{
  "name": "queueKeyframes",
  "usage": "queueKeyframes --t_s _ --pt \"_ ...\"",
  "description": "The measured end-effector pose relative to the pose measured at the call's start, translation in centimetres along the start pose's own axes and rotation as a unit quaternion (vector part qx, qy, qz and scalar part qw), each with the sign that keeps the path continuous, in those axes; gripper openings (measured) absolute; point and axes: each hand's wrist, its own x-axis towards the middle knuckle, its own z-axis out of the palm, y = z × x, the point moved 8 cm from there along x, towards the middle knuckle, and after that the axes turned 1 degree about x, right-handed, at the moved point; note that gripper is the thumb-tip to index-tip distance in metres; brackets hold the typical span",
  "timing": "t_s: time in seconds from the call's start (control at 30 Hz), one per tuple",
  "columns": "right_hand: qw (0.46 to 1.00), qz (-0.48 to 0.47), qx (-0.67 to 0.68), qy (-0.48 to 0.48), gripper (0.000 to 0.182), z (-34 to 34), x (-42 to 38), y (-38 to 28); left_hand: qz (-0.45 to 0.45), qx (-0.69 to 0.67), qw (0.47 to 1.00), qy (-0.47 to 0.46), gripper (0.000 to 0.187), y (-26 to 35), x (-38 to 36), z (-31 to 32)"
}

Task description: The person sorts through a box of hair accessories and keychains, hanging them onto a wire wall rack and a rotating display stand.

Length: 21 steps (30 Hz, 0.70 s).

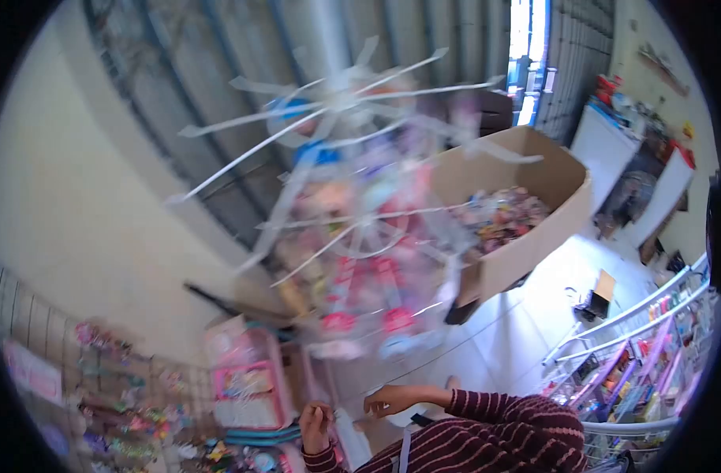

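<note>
At the bottom centre my left hand (316,418) is raised with its fingers curled together; whatever it may hold is too small to make out. Just right of it, my right hand (386,400) hangs with bent fingers, a gap between the two. Both come from striped maroon sleeves. A white rotating display rack (366,225) with long hooks stands beyond my hands, hung with colourful packets and blurred. Beside my left hand is a pink basket (278,378) with packaged items in it.
A large open cardboard box (538,252) full of small packets stands behind the rack. Wire racks (151,363) with small accessories line the lower left. A tiered shelf (636,370) of goods is at right. A small box (601,296) lies on the tiled floor.
</note>
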Motion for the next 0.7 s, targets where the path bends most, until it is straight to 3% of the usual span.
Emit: queueKeyframes --t_s 0.17,0.23,0.27,0.33,0.37,0.47,0.63,0.7 --pt "0.992 0.025 0.044 0.113 0.02 -9.8 -15.3 -1.9 -0.094 0.024 0.978 -0.185 0.022 -8.8 2.8 18.3" --pt "0.97 0.026 0.067 0.233 0.017 -13.2 -21.4 -0.8 -0.109 0.022 0.955 -0.277 0.019 -11.1 3.2 26.3" --pt "0.967 0.031 0.072 0.243 0.017 -13.7 -23.7 -0.4 -0.114 0.006 0.94 -0.322 0.018 -12.0 3.3 29.8" --pt "0.916 0.083 0.001 0.392 0.017 -16.8 -29.8 0.3 -0.146 0.031 0.918 -0.367 0.018 -13.3 3.5 34.2" --pt "0.914 0.09 -0.002 0.396 0.017 -17.2 -31.8 0.5 -0.166 0.062 0.897 -0.405 0.018 -14.1 3.5 36.1" --pt "0.85 0.114 0.071 0.509 0.019 -18.4 -38.0 2.5 -0.154 0.1 0.898 -0.399 0.021 -16.3 5.7 39.5" --pt "0.803 0.164 0.09 0.566 0.019 -20.1 -43.2 6.0 -0.092 0.118 0.907 -0.393 0.025 -17.5 11.2 43.3" --pt "0.794 0.171 0.118 0.572 0.018 -21.6 -44.5 6.8 -0.032 0.054 0.93 -0.362 0.021 -16.5 14.4 44.3"
